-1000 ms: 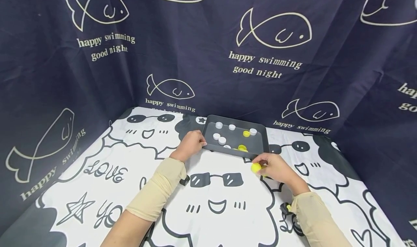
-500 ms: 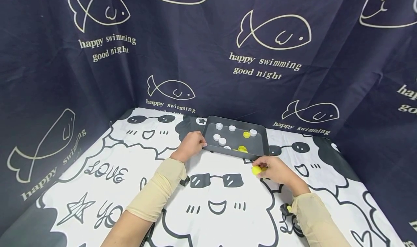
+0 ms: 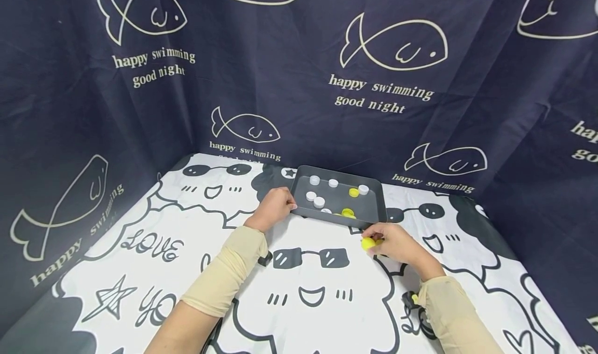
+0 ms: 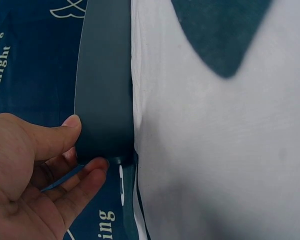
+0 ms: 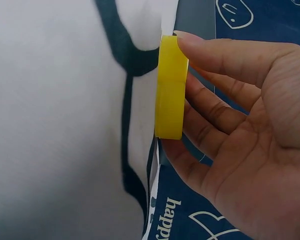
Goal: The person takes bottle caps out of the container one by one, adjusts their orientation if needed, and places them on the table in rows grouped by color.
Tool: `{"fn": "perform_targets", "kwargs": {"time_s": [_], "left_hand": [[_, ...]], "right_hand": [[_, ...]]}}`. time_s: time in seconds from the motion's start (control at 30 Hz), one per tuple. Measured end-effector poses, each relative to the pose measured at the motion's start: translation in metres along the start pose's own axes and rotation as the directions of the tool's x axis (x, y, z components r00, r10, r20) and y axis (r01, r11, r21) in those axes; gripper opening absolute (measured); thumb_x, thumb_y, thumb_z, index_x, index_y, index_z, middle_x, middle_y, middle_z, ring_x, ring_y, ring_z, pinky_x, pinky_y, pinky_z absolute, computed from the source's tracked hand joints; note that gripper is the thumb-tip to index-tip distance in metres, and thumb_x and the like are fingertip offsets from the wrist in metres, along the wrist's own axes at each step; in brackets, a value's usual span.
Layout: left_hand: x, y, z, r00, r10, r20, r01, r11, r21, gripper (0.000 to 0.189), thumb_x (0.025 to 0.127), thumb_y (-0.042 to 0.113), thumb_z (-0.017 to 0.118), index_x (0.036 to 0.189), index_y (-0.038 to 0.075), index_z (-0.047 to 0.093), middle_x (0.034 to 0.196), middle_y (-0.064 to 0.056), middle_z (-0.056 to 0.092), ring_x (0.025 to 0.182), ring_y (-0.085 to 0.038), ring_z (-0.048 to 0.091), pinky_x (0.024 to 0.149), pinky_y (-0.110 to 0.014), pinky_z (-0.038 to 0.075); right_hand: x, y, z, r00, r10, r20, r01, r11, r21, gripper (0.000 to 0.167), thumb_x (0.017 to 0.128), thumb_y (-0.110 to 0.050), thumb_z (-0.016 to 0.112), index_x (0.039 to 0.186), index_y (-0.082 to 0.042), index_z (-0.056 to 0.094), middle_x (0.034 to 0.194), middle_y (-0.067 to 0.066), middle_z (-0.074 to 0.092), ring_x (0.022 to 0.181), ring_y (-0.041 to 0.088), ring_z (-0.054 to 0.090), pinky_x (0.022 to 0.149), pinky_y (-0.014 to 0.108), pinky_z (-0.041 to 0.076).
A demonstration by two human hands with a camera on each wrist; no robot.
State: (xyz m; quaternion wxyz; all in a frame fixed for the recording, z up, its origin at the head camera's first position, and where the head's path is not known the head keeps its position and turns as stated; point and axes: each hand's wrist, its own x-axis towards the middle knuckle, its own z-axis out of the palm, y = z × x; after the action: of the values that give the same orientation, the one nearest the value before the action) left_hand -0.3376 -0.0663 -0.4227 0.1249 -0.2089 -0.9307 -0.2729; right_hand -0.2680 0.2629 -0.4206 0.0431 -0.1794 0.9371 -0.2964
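Note:
A dark grey tray [image 3: 336,215] lies toward the back of the table, with several white caps [image 3: 319,202] and yellow caps [image 3: 353,192] in it. My left hand [image 3: 274,207] holds the tray's near left corner, thumb at the rim and fingertips low on the outside, as the left wrist view shows. By the near right corner, my right hand [image 3: 394,242] pinches two yellow round caps [image 5: 171,87] set side by side, close over the cloth. Its thumb [image 5: 215,52] lies on the upper one in the right wrist view, and the fingers curl behind and below.
The table wears a white cloth [image 3: 310,323] with black cartoon drawings. Dark blue curtains [image 3: 299,84] with fish prints stand right behind the tray and at both sides. Small black items [image 3: 410,300] sit near the right sleeve.
My right hand has come slightly down and toward me with the yellow caps, then stayed nearly still. The left hand and the tray have kept their place.

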Motion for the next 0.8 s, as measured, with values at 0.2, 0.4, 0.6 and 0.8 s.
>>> {"fn": "perform_targets", "kwargs": {"time_s": [0.2, 0.4, 0.6, 0.8], "left_hand": [[0.001, 0.0, 0.001, 1.0, -0.014, 0.007, 0.014, 1.0, 0.006, 0.009, 0.088, 0.01, 0.076, 0.079, 0.007, 0.078, 0.08, 0.001, 0.062, 0.077, -0.015, 0.061, 0.074, -0.029, 0.053], [0.001, -0.002, 0.002, 1.0, -0.005, -0.002, 0.005, 1.0, 0.0, 0.009, 0.087, 0.009, 0.076, 0.079, 0.007, 0.077, 0.08, 0.001, 0.063, 0.078, -0.016, 0.062, 0.075, -0.03, 0.053], [0.001, -0.002, 0.002, 1.0, 0.001, 0.003, -0.001, 1.0, -0.003, 0.009, 0.088, 0.009, 0.076, 0.079, 0.007, 0.077, 0.08, 0.0, 0.063, 0.079, -0.016, 0.062, 0.076, -0.03, 0.053], [0.001, -0.002, 0.005, 1.0, 0.008, -0.017, -0.008, 1.0, -0.011, 0.009, 0.087, 0.008, 0.076, 0.077, 0.007, 0.077, 0.079, 0.001, 0.062, 0.076, -0.015, 0.061, 0.073, -0.03, 0.053]], "right_hand": [[0.0, 0.0, 0.0, 1.0, 0.001, 0.003, -0.001, 1.0, 0.004, 0.031, 0.078, 0.001, 0.08, 0.108, -0.004, 0.072, 0.099, 0.004, 0.068, 0.09, 0.02, 0.06, 0.077, 0.033, 0.055], [0.0, 0.0, -0.001, 1.0, -0.009, 0.005, 0.009, 1.0, 0.001, 0.031, 0.079, 0.001, 0.079, 0.108, -0.004, 0.072, 0.099, 0.004, 0.068, 0.09, 0.02, 0.06, 0.077, 0.033, 0.054], [-0.001, 0.0, -0.003, 1.0, -0.019, 0.012, 0.019, 1.0, 0.011, 0.03, 0.08, -0.001, 0.08, 0.108, -0.003, 0.072, 0.099, 0.004, 0.069, 0.09, 0.02, 0.061, 0.077, 0.032, 0.054], [-0.004, -0.001, -0.014, 0.999, -0.033, 0.008, 0.032, 0.998, 0.051, 0.03, 0.082, -0.006, 0.078, 0.112, -0.002, 0.071, 0.103, 0.007, 0.071, 0.098, 0.027, 0.064, 0.09, 0.045, 0.054]]}}
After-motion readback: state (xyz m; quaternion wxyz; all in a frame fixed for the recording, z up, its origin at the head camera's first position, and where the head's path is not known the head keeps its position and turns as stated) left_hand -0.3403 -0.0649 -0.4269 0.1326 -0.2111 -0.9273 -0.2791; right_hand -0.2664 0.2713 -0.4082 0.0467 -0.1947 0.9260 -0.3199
